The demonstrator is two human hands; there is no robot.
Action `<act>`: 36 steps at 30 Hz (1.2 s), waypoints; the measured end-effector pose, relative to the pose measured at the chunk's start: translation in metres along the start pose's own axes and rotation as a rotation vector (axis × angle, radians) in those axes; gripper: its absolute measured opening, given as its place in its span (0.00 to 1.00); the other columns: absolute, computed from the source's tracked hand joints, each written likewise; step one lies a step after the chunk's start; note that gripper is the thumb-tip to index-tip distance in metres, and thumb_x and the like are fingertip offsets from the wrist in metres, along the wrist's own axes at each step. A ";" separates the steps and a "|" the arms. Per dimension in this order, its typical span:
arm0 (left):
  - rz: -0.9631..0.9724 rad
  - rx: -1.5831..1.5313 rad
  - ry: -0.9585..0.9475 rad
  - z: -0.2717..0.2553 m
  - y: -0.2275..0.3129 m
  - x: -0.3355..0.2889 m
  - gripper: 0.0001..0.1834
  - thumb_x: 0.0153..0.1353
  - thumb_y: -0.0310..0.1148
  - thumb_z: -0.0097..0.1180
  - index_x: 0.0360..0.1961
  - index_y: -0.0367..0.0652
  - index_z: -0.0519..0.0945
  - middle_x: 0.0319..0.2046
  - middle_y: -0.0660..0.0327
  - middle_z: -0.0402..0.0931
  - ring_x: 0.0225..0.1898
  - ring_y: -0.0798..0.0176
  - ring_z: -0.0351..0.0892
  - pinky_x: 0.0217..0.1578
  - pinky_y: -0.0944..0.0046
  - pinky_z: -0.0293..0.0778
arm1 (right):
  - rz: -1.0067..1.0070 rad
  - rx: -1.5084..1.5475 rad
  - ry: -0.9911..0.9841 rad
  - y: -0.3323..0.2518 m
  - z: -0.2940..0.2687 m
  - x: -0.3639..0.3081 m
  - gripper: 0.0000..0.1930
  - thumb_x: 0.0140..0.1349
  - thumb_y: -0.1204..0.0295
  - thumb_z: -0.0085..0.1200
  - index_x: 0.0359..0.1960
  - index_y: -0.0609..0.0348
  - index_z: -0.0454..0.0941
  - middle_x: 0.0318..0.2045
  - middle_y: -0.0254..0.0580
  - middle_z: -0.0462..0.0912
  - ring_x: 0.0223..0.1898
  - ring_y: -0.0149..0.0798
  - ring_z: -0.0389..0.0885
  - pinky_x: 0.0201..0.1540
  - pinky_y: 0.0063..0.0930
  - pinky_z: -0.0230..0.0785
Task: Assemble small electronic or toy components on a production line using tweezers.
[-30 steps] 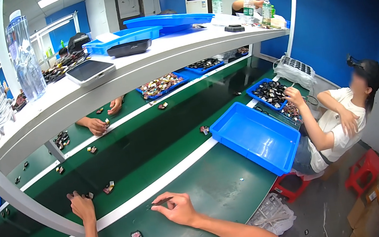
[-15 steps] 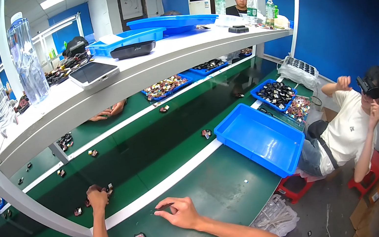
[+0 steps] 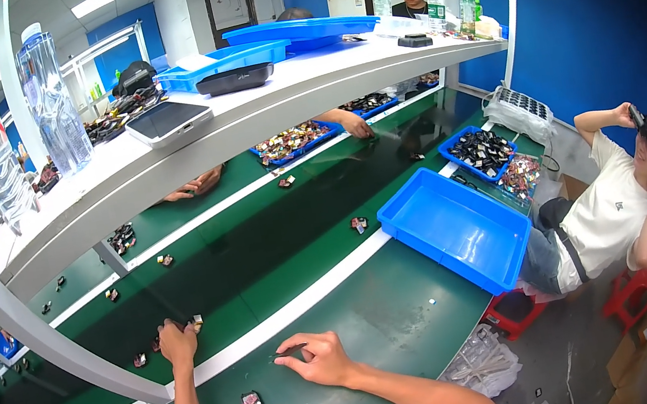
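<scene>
My left hand (image 3: 178, 343) reaches over the dark green belt, its fingers closed around a small wired electronic part (image 3: 197, 322), whose pale end sticks out beside them. Another such part (image 3: 139, 360) lies on the belt just left of that hand. Above the near green tabletop (image 3: 339, 301), my right hand (image 3: 316, 359) pinches a thin dark object between thumb and forefinger; too little of it shows to tell its kind. On the tabletop left of my right hand lies a small reddish and black electronic part (image 3: 252, 403), touched by neither hand.
A large blue tray (image 3: 464, 235) overhangs the tabletop's right edge. Beyond it stands a blue bin of black parts (image 3: 481, 153). A white post (image 3: 39, 331) and shelf (image 3: 258, 107) frame the belt. A seated co-worker (image 3: 597, 218) is at right; another person's hand (image 3: 353, 123) reaches over the belt.
The whole view has shifted slightly. Another person's hand has come in over the far belt. The seated co-worker has raised a hand to their headgear. My two hands keep nearly the same pose.
</scene>
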State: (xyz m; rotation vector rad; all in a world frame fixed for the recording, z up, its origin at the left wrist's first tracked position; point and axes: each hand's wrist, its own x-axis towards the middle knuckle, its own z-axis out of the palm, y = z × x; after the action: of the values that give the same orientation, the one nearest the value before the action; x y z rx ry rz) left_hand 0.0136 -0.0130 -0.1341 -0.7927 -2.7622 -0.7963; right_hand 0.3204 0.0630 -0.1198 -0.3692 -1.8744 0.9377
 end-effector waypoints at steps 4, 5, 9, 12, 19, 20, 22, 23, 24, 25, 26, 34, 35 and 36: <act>0.027 -0.251 -0.036 -0.003 -0.014 0.000 0.12 0.54 0.28 0.68 0.33 0.33 0.78 0.25 0.50 0.81 0.24 0.50 0.82 0.29 0.54 0.77 | -0.048 0.046 0.031 -0.003 0.002 0.003 0.08 0.52 0.75 0.73 0.33 0.58 0.86 0.16 0.29 0.78 0.10 0.21 0.57 0.15 0.21 0.49; 0.027 -0.409 -0.076 -0.005 -0.012 -0.001 0.10 0.56 0.26 0.66 0.32 0.33 0.77 0.20 0.53 0.81 0.18 0.56 0.80 0.24 0.58 0.76 | -0.053 0.040 0.027 -0.005 0.001 0.003 0.08 0.52 0.75 0.73 0.33 0.58 0.86 0.15 0.29 0.78 0.11 0.21 0.57 0.15 0.21 0.49; 0.004 -0.694 -0.128 -0.025 0.009 -0.034 0.06 0.59 0.22 0.62 0.31 0.34 0.76 0.19 0.58 0.80 0.13 0.67 0.75 0.14 0.65 0.67 | -0.014 0.043 0.016 -0.005 -0.001 0.000 0.09 0.52 0.75 0.73 0.34 0.58 0.86 0.14 0.28 0.77 0.11 0.20 0.56 0.16 0.21 0.48; -0.101 -0.949 -0.407 -0.049 0.024 -0.068 0.05 0.61 0.23 0.60 0.32 0.35 0.75 0.21 0.61 0.79 0.13 0.72 0.72 0.10 0.72 0.59 | 0.058 0.080 -0.010 -0.001 0.000 -0.002 0.09 0.53 0.74 0.73 0.34 0.58 0.87 0.14 0.27 0.76 0.12 0.18 0.55 0.17 0.20 0.47; -0.090 -1.032 -0.525 -0.075 0.046 -0.110 0.07 0.64 0.24 0.59 0.40 0.31 0.78 0.27 0.57 0.81 0.15 0.70 0.76 0.11 0.73 0.62 | 0.459 0.436 -0.097 -0.002 0.004 0.002 0.09 0.56 0.76 0.72 0.35 0.61 0.83 0.21 0.21 0.77 0.18 0.12 0.61 0.22 0.13 0.51; -0.039 -1.047 -0.552 -0.076 0.052 -0.114 0.08 0.65 0.24 0.59 0.42 0.31 0.78 0.28 0.56 0.81 0.16 0.70 0.77 0.11 0.73 0.64 | 0.489 0.478 -0.060 -0.005 0.000 0.005 0.09 0.55 0.78 0.71 0.35 0.61 0.83 0.22 0.23 0.79 0.19 0.12 0.64 0.22 0.12 0.54; -0.025 -1.027 -0.587 -0.076 0.059 -0.119 0.09 0.66 0.26 0.59 0.44 0.32 0.78 0.29 0.56 0.81 0.17 0.70 0.78 0.12 0.73 0.65 | 0.505 0.509 -0.096 -0.002 -0.007 0.006 0.08 0.55 0.80 0.71 0.34 0.62 0.83 0.25 0.27 0.81 0.20 0.14 0.67 0.23 0.12 0.57; -0.020 -1.042 -0.614 -0.070 0.066 -0.123 0.09 0.66 0.26 0.60 0.44 0.32 0.79 0.29 0.57 0.81 0.17 0.70 0.78 0.12 0.73 0.66 | 0.478 0.502 -0.077 -0.002 -0.013 0.005 0.08 0.54 0.80 0.71 0.34 0.62 0.83 0.24 0.26 0.80 0.20 0.14 0.65 0.22 0.12 0.55; -0.024 -1.046 -0.618 -0.072 0.068 -0.127 0.09 0.66 0.27 0.60 0.44 0.32 0.79 0.29 0.57 0.82 0.17 0.70 0.78 0.13 0.73 0.66 | 0.450 0.515 -0.075 -0.006 -0.012 0.007 0.08 0.54 0.80 0.72 0.33 0.63 0.83 0.24 0.24 0.79 0.20 0.13 0.64 0.21 0.12 0.53; -0.031 -1.046 -0.635 -0.071 0.070 -0.129 0.10 0.66 0.26 0.60 0.45 0.32 0.80 0.30 0.57 0.82 0.17 0.71 0.78 0.13 0.73 0.66 | 0.435 0.509 -0.077 -0.010 -0.015 0.007 0.08 0.54 0.81 0.71 0.33 0.63 0.83 0.25 0.26 0.79 0.20 0.14 0.64 0.21 0.12 0.54; -0.033 -1.044 -0.655 -0.070 0.072 -0.132 0.10 0.66 0.26 0.60 0.45 0.31 0.80 0.30 0.57 0.83 0.17 0.72 0.77 0.13 0.73 0.66 | 0.413 0.477 -0.070 -0.010 -0.017 0.005 0.08 0.54 0.82 0.71 0.33 0.64 0.83 0.26 0.29 0.81 0.20 0.15 0.66 0.21 0.12 0.55; -0.025 -0.991 -0.630 -0.074 0.073 -0.142 0.10 0.67 0.25 0.59 0.46 0.29 0.80 0.29 0.58 0.83 0.18 0.74 0.77 0.13 0.73 0.66 | 0.357 0.346 -0.016 -0.022 -0.007 0.002 0.08 0.53 0.82 0.71 0.32 0.66 0.83 0.30 0.37 0.85 0.17 0.16 0.68 0.19 0.13 0.55; -0.015 -1.001 -0.607 -0.072 0.074 -0.143 0.10 0.66 0.25 0.60 0.45 0.30 0.81 0.30 0.56 0.84 0.18 0.73 0.77 0.15 0.71 0.68 | 0.361 0.345 -0.015 -0.021 -0.007 0.001 0.08 0.53 0.82 0.71 0.32 0.66 0.83 0.30 0.37 0.85 0.17 0.16 0.68 0.19 0.13 0.55; -0.005 -1.011 -0.585 -0.071 0.075 -0.143 0.10 0.65 0.25 0.61 0.44 0.30 0.81 0.30 0.55 0.85 0.18 0.72 0.76 0.17 0.70 0.70 | 0.356 0.318 -0.020 -0.021 -0.007 0.001 0.08 0.53 0.82 0.71 0.32 0.66 0.83 0.30 0.37 0.85 0.17 0.16 0.68 0.19 0.13 0.55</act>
State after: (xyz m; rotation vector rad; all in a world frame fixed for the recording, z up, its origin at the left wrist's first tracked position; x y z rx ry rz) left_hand 0.1752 -0.0613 -0.0812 -1.3175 -2.6553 -2.3515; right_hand 0.3289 0.0530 -0.1020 -0.5085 -1.6686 1.4613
